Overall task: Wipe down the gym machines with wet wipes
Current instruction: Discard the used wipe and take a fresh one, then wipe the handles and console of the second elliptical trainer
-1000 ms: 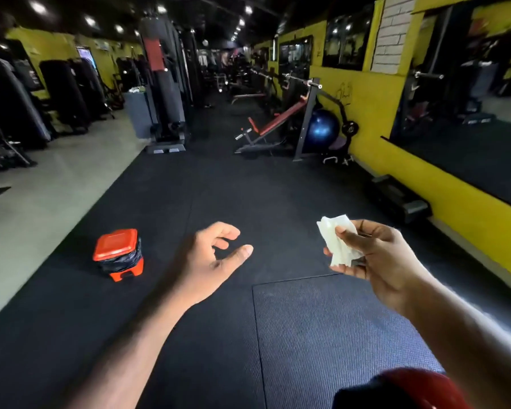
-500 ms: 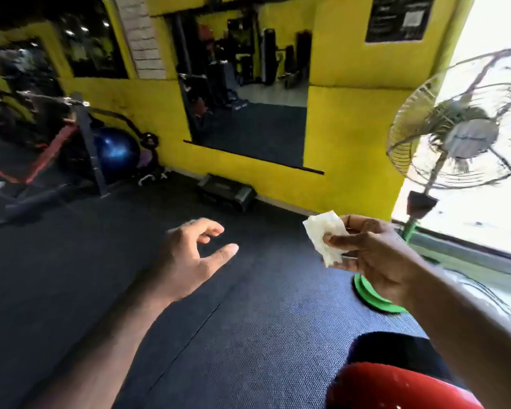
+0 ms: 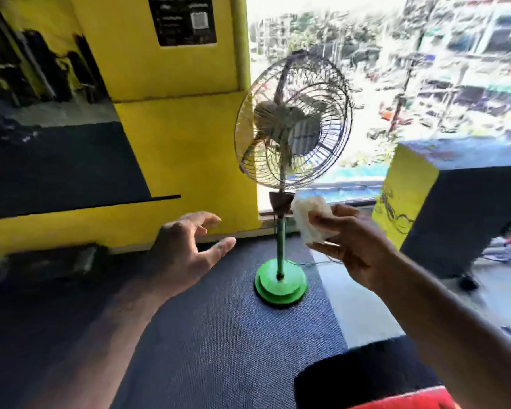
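Note:
My right hand (image 3: 351, 246) pinches a folded white wet wipe (image 3: 309, 215) between thumb and fingers, held up at chest height in front of the fan's pole. My left hand (image 3: 183, 252) floats to its left with fingers spread and loosely bent, holding nothing. No gym machine shows clearly in this view; only a mirror (image 3: 50, 143) on the yellow wall reflects dark equipment.
A pedestal fan (image 3: 292, 128) on a green round base (image 3: 281, 286) stands on the dark rubber floor mat (image 3: 219, 335) just beyond my hands. A yellow-and-black block (image 3: 455, 208) stands at the right by a bright window. A low dark step (image 3: 56, 261) lies along the wall.
The view has swung right, away from the gym aisle and the red bench toward the fan and window. Both hands keep their pose, and the wipe stays in my right hand.

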